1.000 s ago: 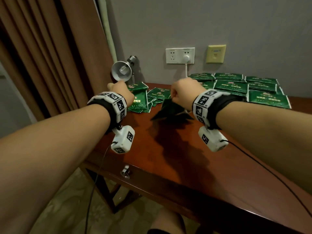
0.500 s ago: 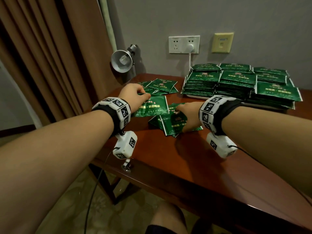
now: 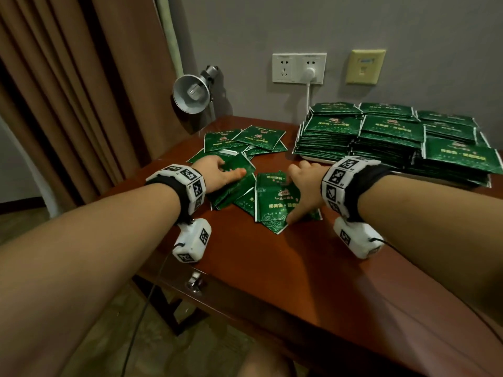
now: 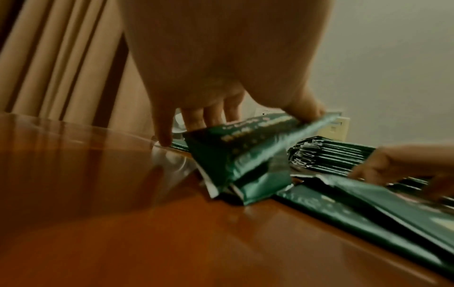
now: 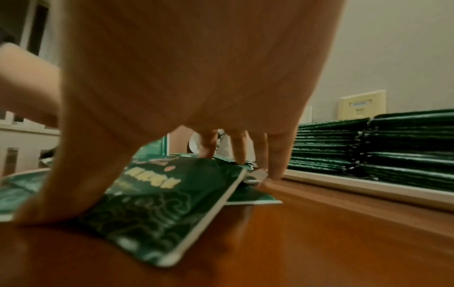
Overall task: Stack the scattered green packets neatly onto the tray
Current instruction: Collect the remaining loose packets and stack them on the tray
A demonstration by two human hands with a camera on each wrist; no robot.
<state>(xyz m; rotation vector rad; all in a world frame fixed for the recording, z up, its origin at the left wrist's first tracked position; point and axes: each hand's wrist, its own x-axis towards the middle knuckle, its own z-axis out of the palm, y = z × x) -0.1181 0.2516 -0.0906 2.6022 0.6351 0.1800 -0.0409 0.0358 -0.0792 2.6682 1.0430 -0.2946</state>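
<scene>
Your left hand (image 3: 217,174) pinches a small bunch of packets (image 3: 234,183) left of centre, thumb on top. Your right hand (image 3: 304,186) presses spread, nearly straight fingers onto the top packet (image 3: 275,202) at centre and grips nothing. That packet's long axis runs near to far, slightly tilted. The tray (image 3: 313,159) lies up and right, just beyond your right hand, the nearer one. The packets are flat glossy foil with pale crimped edges, so expect them to slide on the polished table (image 3: 299,281).

Tray (image 5: 356,184) mostly hidden under stacked pkts (image 3: 381,137); both wrist views blurry.
</scene>
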